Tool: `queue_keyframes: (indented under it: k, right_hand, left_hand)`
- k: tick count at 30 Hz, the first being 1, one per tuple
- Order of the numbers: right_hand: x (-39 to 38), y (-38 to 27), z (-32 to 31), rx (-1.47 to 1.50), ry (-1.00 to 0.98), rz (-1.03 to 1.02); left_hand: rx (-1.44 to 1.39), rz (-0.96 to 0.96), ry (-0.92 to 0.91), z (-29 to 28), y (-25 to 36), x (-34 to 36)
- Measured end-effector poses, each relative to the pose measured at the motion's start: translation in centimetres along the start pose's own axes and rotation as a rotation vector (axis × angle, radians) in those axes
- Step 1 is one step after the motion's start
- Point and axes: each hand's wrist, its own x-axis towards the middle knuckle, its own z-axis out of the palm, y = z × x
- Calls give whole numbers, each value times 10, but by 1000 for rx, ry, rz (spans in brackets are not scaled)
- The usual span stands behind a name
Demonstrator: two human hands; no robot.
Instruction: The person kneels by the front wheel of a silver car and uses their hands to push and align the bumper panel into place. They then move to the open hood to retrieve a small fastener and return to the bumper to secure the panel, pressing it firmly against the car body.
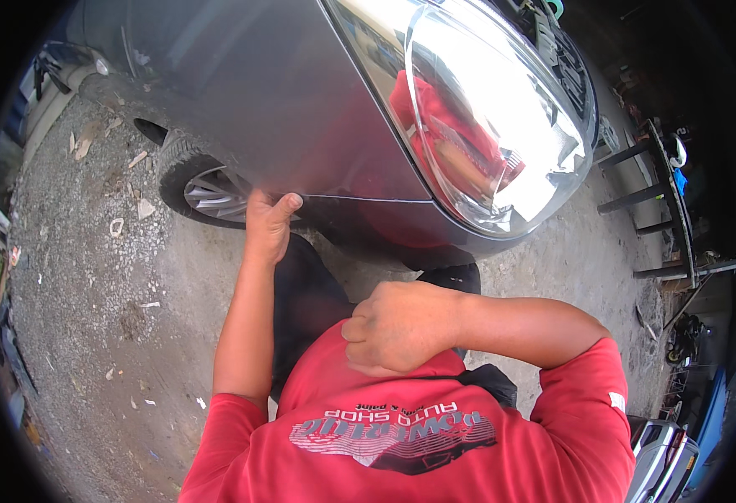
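In front of me is the front corner of a dark grey car, with a fender [242, 92], a bumper [368, 222] and a large clear headlight [493, 126]. My left hand [269, 225] grips the panel edge at the wheel arch, its thumb lying on the outer face near the seam below the fender. The fingers of that hand are hidden behind the edge. Beside it is the front wheel [209, 193], a black tyre on a silver rim. My right hand [401, 327] is curled into a fist before my red shirt, apart from the car; its palm is hidden.
Rough concrete floor [133, 318] strewn with small scraps lies to the left. A dark metal frame stand [669, 201] is at the right, with a blue item on it. At the lower right sits a silver and black case-like object [663, 461]. Assorted clutter lines the left edge.
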Motion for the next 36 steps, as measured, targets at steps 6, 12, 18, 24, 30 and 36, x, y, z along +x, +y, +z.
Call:
queue_keyframes:
  k: [6,12,18,24,30,36]
  right_hand:
    - [-18,46,-19,-196,191,117]
    - [-23,56,-14,-163,203,107]
    - [-47,24,12,-76,364,196]
    - [-78,-1,23,105,582,259]
    - [-97,-6,20,66,629,295]
    - [-97,-12,22,77,612,232]
  left_hand:
    - [-21,8,48,3,-9,-10]
    - [64,76,50,12,-5,-10]
    - [9,48,-19,25,-6,-11]
    - [-81,-6,-81,-5,-7,-2]
    - [-112,-39,-57,-17,-9,-1]
    - [-251,-93,-40,-8,-12,-4]
